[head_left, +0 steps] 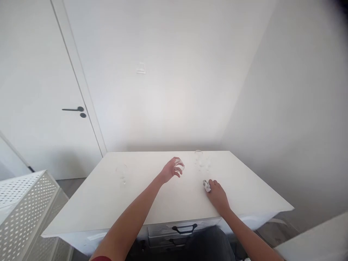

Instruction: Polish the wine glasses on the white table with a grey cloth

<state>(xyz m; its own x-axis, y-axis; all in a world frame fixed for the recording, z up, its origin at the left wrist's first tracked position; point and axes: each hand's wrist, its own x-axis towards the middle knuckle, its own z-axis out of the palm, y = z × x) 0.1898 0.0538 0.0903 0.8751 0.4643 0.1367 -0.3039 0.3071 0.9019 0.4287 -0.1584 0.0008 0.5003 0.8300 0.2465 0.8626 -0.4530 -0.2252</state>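
In the middle of the white tabletop (174,203), my left hand (171,169) has its fingers curved round a clear drinking glass (179,165). The glass is see-through, so its full outline is hard to make out. To the right and nearer to me, my right hand (217,194) is closed on a crumpled white cloth (207,186) with a greyish patch. It rests at or just above the tabletop. Beyond that hand, towards the back edge, stands more faint clear glassware (199,159). Another barely visible clear glass (123,174) is on the left part of the table.
Drawers with dark handles (185,229) are under the table's front edge, by my legs. A white perforated basket unit (29,206) stands at the left. A white wall with a switch (141,68) rises behind, and a door with a black handle (73,109) is at left.
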